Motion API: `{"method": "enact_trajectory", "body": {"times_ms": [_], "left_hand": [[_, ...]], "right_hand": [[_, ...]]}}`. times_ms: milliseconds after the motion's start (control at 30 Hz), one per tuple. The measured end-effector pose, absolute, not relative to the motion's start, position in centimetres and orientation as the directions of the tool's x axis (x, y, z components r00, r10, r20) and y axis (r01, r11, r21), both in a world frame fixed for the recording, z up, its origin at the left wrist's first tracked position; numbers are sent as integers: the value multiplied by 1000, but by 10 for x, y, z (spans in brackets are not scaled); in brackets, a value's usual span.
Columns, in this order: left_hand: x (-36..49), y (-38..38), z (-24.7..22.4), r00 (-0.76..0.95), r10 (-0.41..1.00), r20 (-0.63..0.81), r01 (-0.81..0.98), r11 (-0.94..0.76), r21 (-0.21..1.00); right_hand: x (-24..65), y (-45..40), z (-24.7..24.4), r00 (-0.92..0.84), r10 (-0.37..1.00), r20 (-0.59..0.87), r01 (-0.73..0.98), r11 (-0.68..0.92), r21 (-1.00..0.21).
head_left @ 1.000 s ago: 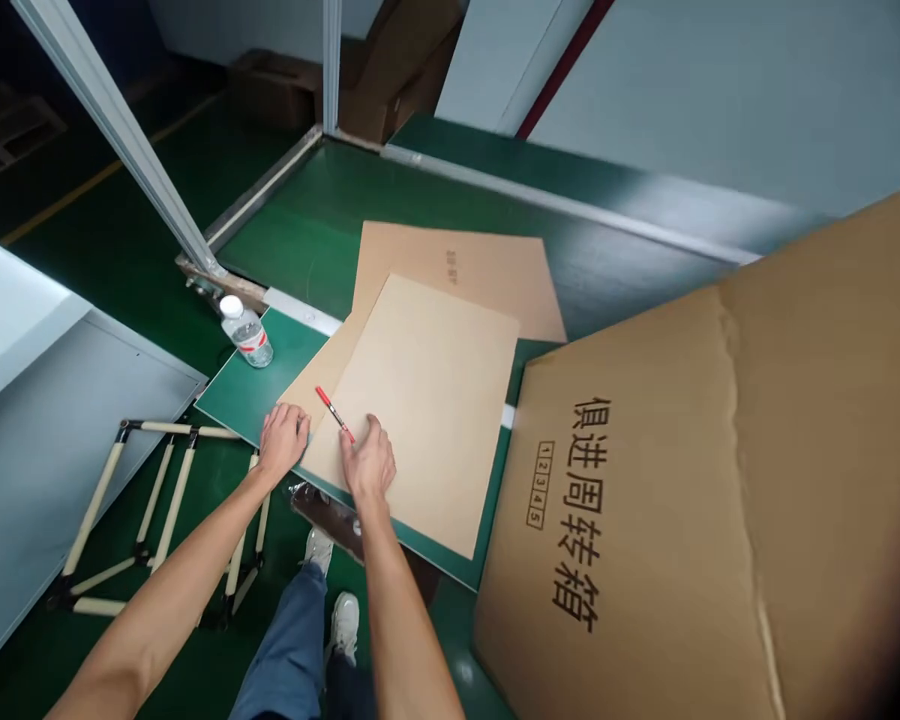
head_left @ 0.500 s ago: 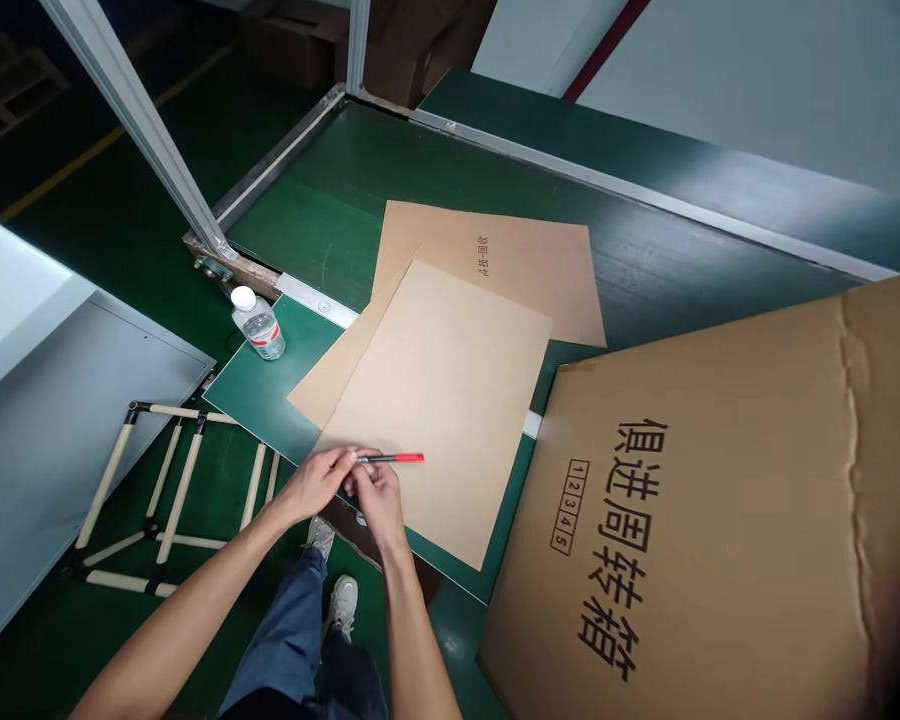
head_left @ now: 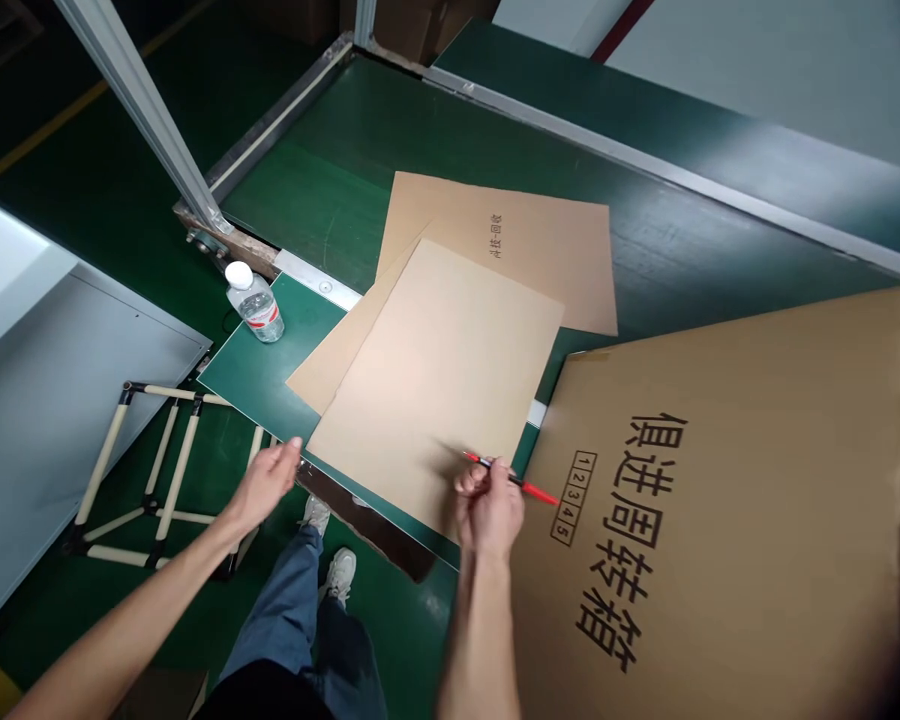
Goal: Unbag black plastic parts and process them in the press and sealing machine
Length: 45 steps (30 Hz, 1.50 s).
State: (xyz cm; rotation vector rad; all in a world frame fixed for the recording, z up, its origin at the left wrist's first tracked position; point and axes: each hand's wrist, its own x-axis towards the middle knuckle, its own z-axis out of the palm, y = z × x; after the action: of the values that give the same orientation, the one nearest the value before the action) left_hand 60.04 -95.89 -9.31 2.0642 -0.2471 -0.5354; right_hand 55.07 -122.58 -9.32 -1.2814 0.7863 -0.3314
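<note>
My right hand [head_left: 493,510] is closed round a black and red pen [head_left: 532,490] over the lower right part of a plain brown cardboard sheet [head_left: 442,370]. The pen's small red tip points left and its thick red end points right. Near the sheet's lower left corner, just off the table edge, is my left hand [head_left: 266,485]; its fingers are curled together, and anything between them is hidden. Under the plain sheet lie more brown sheets, one of them a printed sheet [head_left: 547,250].
A water bottle [head_left: 256,302] with a white cap stands on the green table [head_left: 270,370], left of the sheets. The right side is filled by a large printed carton [head_left: 750,480]. A pipe frame [head_left: 180,480] stands on the floor at the left, below a metal post [head_left: 139,110].
My hands have parted. The right one moved right with the pen, which now has its thick red end at the right and a red tip at the left. My left hand moved left.
</note>
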Motion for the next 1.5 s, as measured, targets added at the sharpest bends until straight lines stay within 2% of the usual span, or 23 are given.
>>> {"method": "enact_trajectory", "body": {"times_ms": [100, 167, 300, 433, 500, 600, 933, 1500], "left_hand": [[640, -951, -101, 915, -380, -136, -93, -527, 845], [673, -964, -117, 863, -503, -46, -231, -474, 849], [723, -997, -154, 683, -729, 42, -422, -347, 838], [734, -999, -176, 549, -815, 186, -671, -297, 680], [732, -996, -180, 520, -823, 231, -740, -298, 603], [730, -994, -182, 502, -830, 244, -772, -303, 559], [733, -996, -180, 499, -838, 223, -786, -329, 524], [734, -997, -180, 510, -840, 186, -757, -335, 561]], "right_hand": [[552, -1215, -100, 690, -642, -335, -223, 252, -942], [551, -1182, -110, 714, -604, -353, -266, 231, -936], [549, -1118, -133, 728, -589, -349, -319, 160, -934], [558, -1099, -152, 740, -608, -289, -334, 42, -942], [563, -1097, -160, 736, -623, -265, -344, -6, -939], [566, -1093, -168, 726, -647, -234, -358, -65, -931], [565, -1084, -177, 704, -687, -183, -399, -169, -901], [562, -1081, -184, 724, -678, -128, -394, -253, -884]]}}
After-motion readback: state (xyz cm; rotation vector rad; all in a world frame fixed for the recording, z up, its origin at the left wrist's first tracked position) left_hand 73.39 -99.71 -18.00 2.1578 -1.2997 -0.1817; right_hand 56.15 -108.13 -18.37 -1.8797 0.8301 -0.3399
